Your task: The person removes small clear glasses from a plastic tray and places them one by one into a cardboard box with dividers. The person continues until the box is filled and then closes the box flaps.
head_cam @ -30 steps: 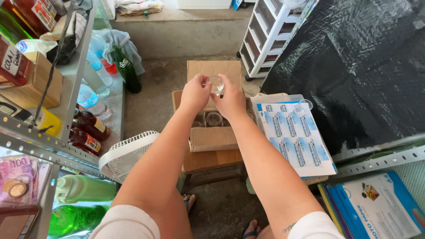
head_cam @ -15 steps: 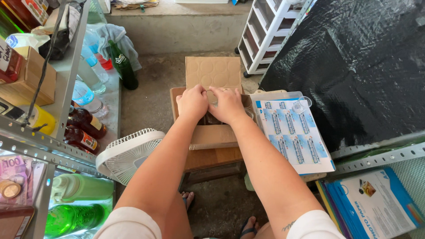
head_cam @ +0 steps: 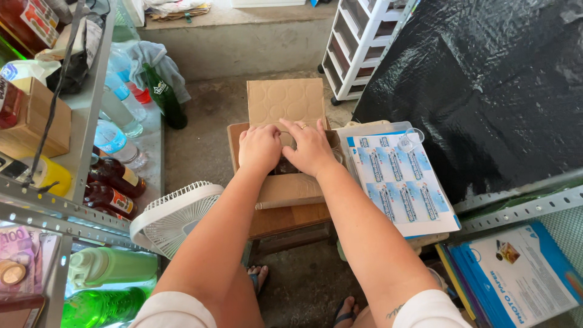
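Both hands were palm-down inside the open cardboard box [head_cam: 285, 182]. The left hand [head_cam: 260, 147] had its fingers curled over something in the box, and the right hand [head_cam: 311, 147] lay just beside it, touching, fingers spread flat with a ring on one. What they pressed on was hidden; I couldn't tell whether either hand actually gripped anything. The box sat on a small wooden stool [head_cam: 285, 220], its back flap [head_cam: 285, 101] standing up, its front flap folded down. Just right of the box lay a clear plastic folder of blue-printed sheets [head_cam: 401, 182]. Left of the stool was a white fan [head_cam: 173, 218] on the floor. A metal shelf [head_cam: 67, 209] with bottles stood at far left, and a dark green bottle [head_cam: 165, 97] stood on the floor behind.
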